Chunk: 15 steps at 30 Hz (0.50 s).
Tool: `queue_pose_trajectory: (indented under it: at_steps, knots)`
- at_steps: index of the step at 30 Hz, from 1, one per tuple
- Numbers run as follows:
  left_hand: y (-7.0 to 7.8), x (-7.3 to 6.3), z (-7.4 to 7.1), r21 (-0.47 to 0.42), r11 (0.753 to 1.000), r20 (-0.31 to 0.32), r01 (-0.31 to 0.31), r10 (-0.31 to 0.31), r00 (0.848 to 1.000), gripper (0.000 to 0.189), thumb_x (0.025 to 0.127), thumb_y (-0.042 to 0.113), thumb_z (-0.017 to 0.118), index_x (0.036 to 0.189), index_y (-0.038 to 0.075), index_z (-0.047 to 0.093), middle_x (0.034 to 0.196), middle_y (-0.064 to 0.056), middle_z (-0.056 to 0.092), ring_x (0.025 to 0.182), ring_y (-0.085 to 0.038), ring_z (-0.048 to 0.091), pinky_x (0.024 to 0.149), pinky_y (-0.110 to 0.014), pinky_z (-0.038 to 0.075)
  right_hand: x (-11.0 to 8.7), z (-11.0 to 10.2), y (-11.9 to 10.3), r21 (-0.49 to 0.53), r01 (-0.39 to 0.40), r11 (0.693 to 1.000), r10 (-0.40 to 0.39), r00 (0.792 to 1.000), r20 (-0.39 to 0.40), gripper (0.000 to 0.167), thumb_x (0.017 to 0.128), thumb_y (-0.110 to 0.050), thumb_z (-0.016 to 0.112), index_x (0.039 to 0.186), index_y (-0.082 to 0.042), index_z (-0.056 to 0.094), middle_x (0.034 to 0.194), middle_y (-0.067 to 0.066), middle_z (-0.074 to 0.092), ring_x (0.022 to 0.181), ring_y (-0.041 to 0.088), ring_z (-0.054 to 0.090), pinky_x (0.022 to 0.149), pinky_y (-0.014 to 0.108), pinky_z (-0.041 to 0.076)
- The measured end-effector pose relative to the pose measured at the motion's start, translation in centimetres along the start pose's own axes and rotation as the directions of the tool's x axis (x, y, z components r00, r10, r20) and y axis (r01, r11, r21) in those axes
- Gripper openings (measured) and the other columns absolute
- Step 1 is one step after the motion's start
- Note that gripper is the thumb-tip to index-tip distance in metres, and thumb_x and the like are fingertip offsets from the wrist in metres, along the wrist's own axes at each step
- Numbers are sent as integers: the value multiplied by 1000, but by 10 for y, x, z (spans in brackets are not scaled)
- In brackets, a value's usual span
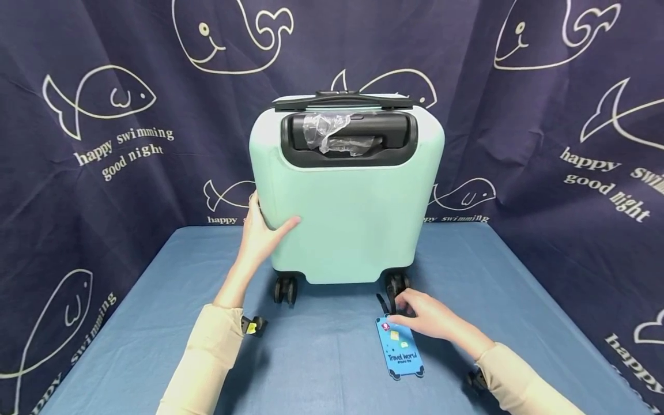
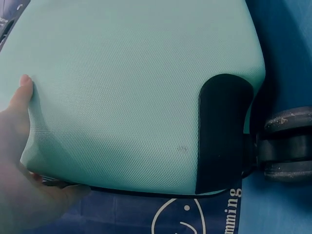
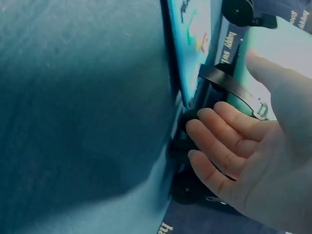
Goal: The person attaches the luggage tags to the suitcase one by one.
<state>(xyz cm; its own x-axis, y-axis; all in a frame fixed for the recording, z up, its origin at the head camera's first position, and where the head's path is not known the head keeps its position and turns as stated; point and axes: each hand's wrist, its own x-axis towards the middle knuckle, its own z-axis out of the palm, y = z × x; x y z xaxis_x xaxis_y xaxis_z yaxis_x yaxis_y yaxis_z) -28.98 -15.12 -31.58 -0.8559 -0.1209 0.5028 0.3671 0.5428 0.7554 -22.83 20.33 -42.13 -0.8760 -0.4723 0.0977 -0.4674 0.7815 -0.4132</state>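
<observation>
A mint-green suitcase (image 1: 347, 225) stands upright on its black wheels, with its broad side facing me. My left hand (image 1: 261, 237) holds its left edge, the thumb on the front face and the fingers round the side. The left wrist view shows that hand (image 2: 19, 151) at the textured shell. A blue luggage tag (image 1: 402, 353) printed "Travel World" lies in front of the right wheel. My right hand (image 1: 429, 316) is at its top end. Loosely bent fingers, palm exposed, are near the black strap (image 3: 229, 85) in the right wrist view; nothing shows in their grasp.
Clear plastic film (image 1: 327, 129) covers part of the recessed pull handle. Above it runs a black carry handle (image 1: 344, 102). Blue cloth (image 1: 311, 351) covers the table, and a dark curtain (image 1: 124, 207) with fish drawings hangs behind and at both sides.
</observation>
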Motion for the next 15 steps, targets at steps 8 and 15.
queue_pose_trajectory:
  at_steps: [8,15]
  knots:
    - [-1,0,1,-6,999,-13,-36,36,999,93,72,43,78,147,20,28,135,-11,49,122,-27,49,98,-44,39,-2,7,-1,-34,-1,999,3,998,58,42,78,-50,69,89,-10,62,85,-1,56,73,11,49,66,29,41]
    - [-1,-4,-3,-20,999,-23,-30,30,999,91,72,43,78,145,19,30,135,-11,49,122,-27,48,99,-44,39,1,12,-1,-45,-42,998,44,998,42,36,79,-48,69,87,-13,63,84,-4,55,74,11,49,68,34,36]
